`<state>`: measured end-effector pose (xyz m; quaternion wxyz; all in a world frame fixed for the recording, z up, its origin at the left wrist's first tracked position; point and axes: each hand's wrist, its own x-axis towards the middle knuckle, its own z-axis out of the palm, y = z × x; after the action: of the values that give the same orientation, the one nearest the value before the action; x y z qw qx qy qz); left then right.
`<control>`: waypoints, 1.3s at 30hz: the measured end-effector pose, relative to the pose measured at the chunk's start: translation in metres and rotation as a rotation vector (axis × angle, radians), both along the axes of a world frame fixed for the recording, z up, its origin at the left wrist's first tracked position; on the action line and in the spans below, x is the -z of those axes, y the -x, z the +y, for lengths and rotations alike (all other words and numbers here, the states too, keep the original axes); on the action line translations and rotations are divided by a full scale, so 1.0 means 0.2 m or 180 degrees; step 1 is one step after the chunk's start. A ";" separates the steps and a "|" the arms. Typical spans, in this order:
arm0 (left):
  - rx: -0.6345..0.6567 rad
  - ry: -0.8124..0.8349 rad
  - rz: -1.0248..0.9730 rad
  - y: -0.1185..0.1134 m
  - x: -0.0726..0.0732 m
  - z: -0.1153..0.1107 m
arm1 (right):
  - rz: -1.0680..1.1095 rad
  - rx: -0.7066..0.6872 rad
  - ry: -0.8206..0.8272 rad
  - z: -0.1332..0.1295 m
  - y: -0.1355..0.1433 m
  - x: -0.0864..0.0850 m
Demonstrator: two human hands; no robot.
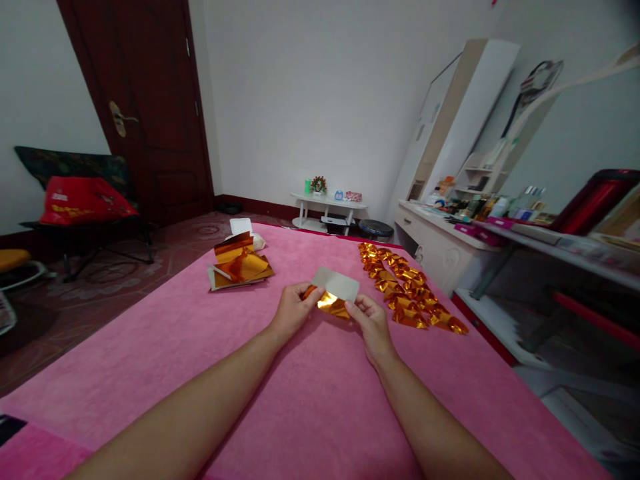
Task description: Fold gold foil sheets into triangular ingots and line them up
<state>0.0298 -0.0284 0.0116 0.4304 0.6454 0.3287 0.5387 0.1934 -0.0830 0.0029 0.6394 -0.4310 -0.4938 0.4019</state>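
Observation:
Between both hands is a sheet of gold foil paper, with a pale backing showing at the top and a shiny gold strip folded along the near side. My left hand pinches its left end, thumb on the gold strip. At the right end, my right hand grips it between thumb and fingers. To the left lies a loose pile of gold foil sheets. On the right, rows of folded gold foil pieces run along the pink cloth.
Behind the foil pile sits a white container. A round dark stool and a low white table stand beyond the cloth. To the right is a cluttered white dresser; a chair holds a red bag at left.

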 end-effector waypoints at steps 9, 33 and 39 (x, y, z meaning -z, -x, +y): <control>0.0507 0.0302 -0.0178 -0.02 0.01 -0.01 | 0.0102 0.0061 -0.0156 0.02 0.01 0.01; 0.0579 0.0850 -0.0722 -0.03 0.04 0.00 | -0.0031 0.0105 0.0080 0.02 0.02 0.01; 0.0536 0.0998 -0.0679 -0.04 0.05 -0.01 | -0.0081 0.0549 -0.0435 0.03 -0.01 0.03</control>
<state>0.0376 -0.0301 0.0022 0.6015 0.5351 0.3059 0.5083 0.1947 -0.0768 -0.0027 0.6932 -0.4323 -0.4892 0.3053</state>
